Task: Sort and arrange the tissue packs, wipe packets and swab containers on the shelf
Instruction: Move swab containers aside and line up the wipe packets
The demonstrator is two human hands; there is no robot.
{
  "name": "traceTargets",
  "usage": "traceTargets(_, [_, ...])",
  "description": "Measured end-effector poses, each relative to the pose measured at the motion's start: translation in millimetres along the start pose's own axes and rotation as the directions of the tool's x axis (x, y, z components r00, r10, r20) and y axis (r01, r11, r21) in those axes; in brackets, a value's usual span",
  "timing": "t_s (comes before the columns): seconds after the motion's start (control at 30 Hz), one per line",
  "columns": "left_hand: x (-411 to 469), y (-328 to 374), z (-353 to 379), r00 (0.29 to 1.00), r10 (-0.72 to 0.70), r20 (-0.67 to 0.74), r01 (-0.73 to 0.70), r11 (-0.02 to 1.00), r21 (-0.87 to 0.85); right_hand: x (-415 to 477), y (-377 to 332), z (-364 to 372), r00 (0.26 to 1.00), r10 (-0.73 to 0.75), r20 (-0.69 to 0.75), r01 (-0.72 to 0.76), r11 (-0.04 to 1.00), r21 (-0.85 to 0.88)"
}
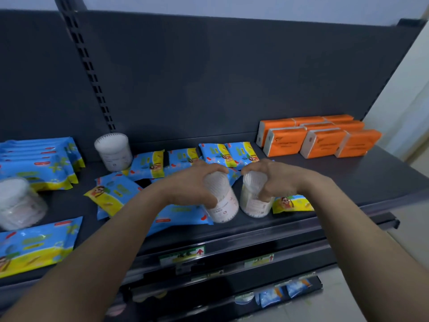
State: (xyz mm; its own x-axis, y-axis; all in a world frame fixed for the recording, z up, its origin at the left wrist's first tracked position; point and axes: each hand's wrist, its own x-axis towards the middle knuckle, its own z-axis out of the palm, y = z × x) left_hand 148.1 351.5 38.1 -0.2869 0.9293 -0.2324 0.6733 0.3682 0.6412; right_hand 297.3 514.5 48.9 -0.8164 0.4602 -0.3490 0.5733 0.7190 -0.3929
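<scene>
**Head view: two swab containers gripped at once near the shelf's front edge**

Each hand is clamped on its own swab container. The left hand (192, 184) curls over the top of the left swab container (224, 205), which leans toward the right one with its base at the front of the shelf (371, 177). The right hand (274, 180) grips the right swab container (251, 202) from above, fingers down its near side, and it stands close to upright. The two tubs are just beside each other, almost touching. Holding them by the lids probably lets both be lifted clear of the clutter and carried together as a pair.

Wipe packets (148, 165) lie loose under and beyond the hands at mixed angles, and one pokes out from beneath the right wrist. They look unsorted, so the tubs were likely sitting among or on them.

Beyond and left of the left hand, an upright swab container (113, 151) stands against the back panel, which may be where the pair belongs. Further left lies a neater stack of wipe packets (39, 156), and in front of it a blurred swab container (18, 203), seemingly tipped over.

Beyond and right of the right hand, the orange tissue packs (322, 140) sit in tidy rows at the back corner, apparently already arranged.

Price labels (183, 254) run along the rail below the forearms.
</scene>
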Motion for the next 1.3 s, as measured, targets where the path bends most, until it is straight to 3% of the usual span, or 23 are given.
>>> traceTargets(0.17, [12.9,8.3,4.7,0.998,0.000,0.057,-0.005,0.996,0.094,-2.4,1.3,-4.0,0.994,-0.078,0.081,0.078,0.997,-0.004])
traceTargets(0.4, [15.1,10.4,-6.0,0.990,-0.077,0.119,0.030,0.934,0.357,7.0,-3.1,-1.1,0.980,-0.150,0.130,0.153,0.988,-0.019])
traceTargets(0.53, [8.9,-7.1,-8.2,0.988,-0.112,0.104,0.088,0.973,0.212,9.4,1.4,-8.8,0.969,-0.202,0.139,0.193,0.978,0.075])
traceTargets(0.6, [1.3,-15.3,-13.2,0.993,-0.102,0.058,0.098,0.993,0.068,11.5,5.8,-14.9,0.969,-0.239,0.062,0.224,0.957,0.185])
traceTargets(0.67, [-4.7,-23.2,-19.7,0.991,-0.113,-0.072,0.111,0.993,-0.026,17.8,11.0,-20.1,0.968,-0.222,-0.115,0.247,0.917,0.313])
traceTargets(0.7, [-6.2,-27.7,-22.5,0.982,-0.130,-0.138,0.127,0.991,-0.032,22.7,14.3,-22.3,0.957,-0.201,-0.207,0.260,0.914,0.312])
traceTargets(0.77, [-8.0,-38.6,-25.8,0.963,-0.174,-0.205,0.183,0.983,0.029,33.0,21.5,-24.1,0.947,-0.164,-0.276,0.210,0.967,0.145])
traceTargets(0.87, [-9.2,-51.5,-23.2,0.953,-0.260,-0.156,0.285,0.944,0.165,43.5,34.7,-19.7,0.978,-0.106,-0.179,0.100,0.994,-0.042])
traceTargets(1.03, [-2.7,-60.6,-12.9,0.923,-0.383,-0.033,0.372,0.869,0.327,44.9,52.5,-14.5,1.000,0.010,0.020,-0.009,0.999,-0.035])
traceTargets(1.17, [4.8,-69.2,-11.3,0.899,-0.432,-0.077,0.429,0.828,0.362,45.2,64.4,-13.0,0.983,0.113,0.144,-0.096,0.988,-0.118])
traceTargets(1.3, [6.2,-63.2,-18.3,0.897,-0.392,-0.207,0.442,0.817,0.371,48.1,68.6,-10.8,0.986,0.106,0.127,-0.087,0.986,-0.143])
